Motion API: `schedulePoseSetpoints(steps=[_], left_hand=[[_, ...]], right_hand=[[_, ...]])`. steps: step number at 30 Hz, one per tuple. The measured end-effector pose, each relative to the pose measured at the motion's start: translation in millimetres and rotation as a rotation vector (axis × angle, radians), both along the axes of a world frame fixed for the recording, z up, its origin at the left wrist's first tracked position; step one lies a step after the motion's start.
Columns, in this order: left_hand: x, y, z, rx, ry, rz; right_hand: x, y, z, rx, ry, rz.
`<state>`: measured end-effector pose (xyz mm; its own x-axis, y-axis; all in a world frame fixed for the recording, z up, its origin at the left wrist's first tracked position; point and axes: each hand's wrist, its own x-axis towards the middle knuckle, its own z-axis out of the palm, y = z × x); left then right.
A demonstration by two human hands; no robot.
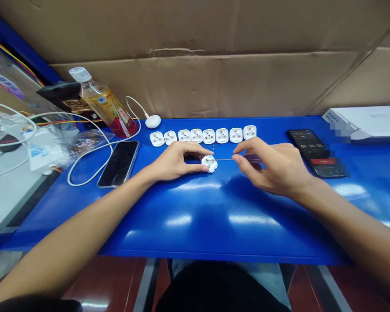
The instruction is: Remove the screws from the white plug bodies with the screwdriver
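Observation:
Between the thumb and fingers of my left hand (177,161) is a small white plastic plug housing (210,164) with metal parts inside. My right hand (269,167) grips a screwdriver (225,160) whose handle is mostly hidden by the fingers. Its thin metal shaft points left, and the tip meets the inside of the housing. Behind my hands stands a row of several similar white housings (208,136), open side up. A couple of tiny dark pieces (213,147) lie just beyond the held housing.
A dark phone (118,164) and a looping white cable (84,184) lie left, near a drink bottle (108,106). A round white device (153,121) sits at the back. On the right are a phone showing a timer (315,151) and a white box (370,123). Cardboard (198,86) backs the blue table (195,225).

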<state>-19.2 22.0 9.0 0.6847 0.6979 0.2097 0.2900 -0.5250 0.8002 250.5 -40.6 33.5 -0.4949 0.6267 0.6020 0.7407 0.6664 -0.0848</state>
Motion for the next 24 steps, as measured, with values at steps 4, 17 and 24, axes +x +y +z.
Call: schedulePoseSetpoints(steps=[4, 17, 24], left_hand=[[0.1, -0.2, 0.1, 0.007, 0.004, -0.002], [0.1, 0.2, 0.0, -0.009, 0.027, 0.001], [0.3, -1.0, 0.7, 0.011, 0.023, -0.002]], right_hand=[[-0.2, 1.2, 1.1, -0.061, 0.03, 0.095], [0.3, 3.1, -2.1, -0.01, 0.065, 0.039], [2.2, 4.2, -4.0, -0.083, 0.103, 0.026]])
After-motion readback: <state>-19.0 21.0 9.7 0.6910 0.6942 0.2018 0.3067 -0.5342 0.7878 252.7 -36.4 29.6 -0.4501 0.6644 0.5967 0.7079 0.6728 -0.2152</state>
